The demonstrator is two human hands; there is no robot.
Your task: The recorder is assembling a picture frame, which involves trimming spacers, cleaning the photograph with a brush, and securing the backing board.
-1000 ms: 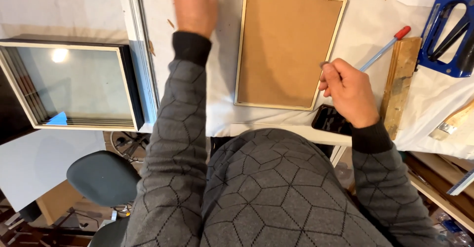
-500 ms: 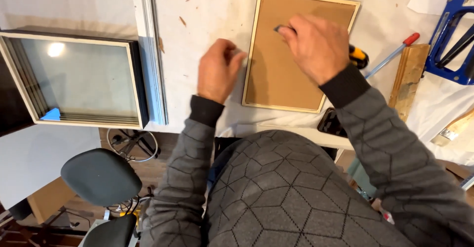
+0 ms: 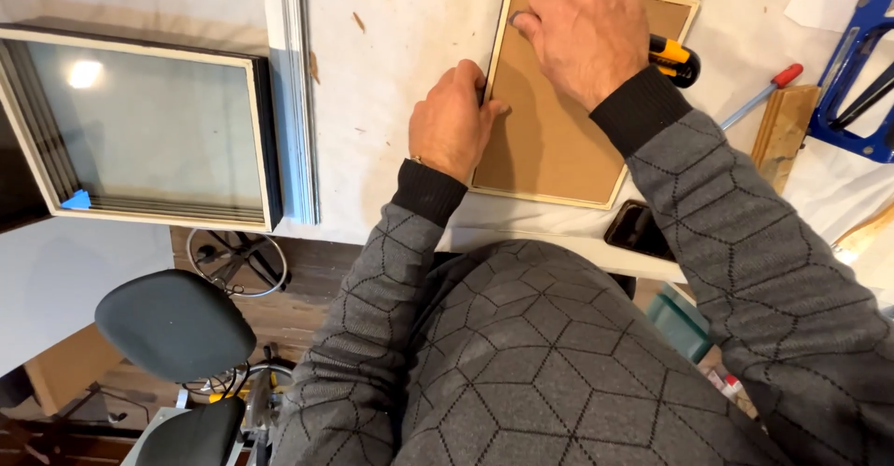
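Tabletop [image 3: 400, 66] covered in white paper, a few wood chips scattered on it. Stack of glazed picture frames [image 3: 140, 131] well off to the left of the left fingers, a pale wooden moulding strip [image 3: 293, 94] between that stack and the hands. Picture frame [image 3: 559, 140] lies face down under both hands, brown backing board up, light wood rim around it. Left hand [image 3: 452, 121] sits on the frame's left edge, fingers curled narrow against the rim, thumb on the backing. Right hand [image 3: 587, 38] lies on the backing near the top left corner, fingers bent and pressed down; what they pinch, cannot tell. Yellow-and-black tool [image 3: 672, 59] pokes out just behind the right palm, handle only. Blue saw frame [image 3: 852, 75] far right. Wood block [image 3: 782, 131] and a red-tipped rod [image 3: 768, 89] beside it. Black phone [image 3: 638, 229] just below the frame's lower right corner.
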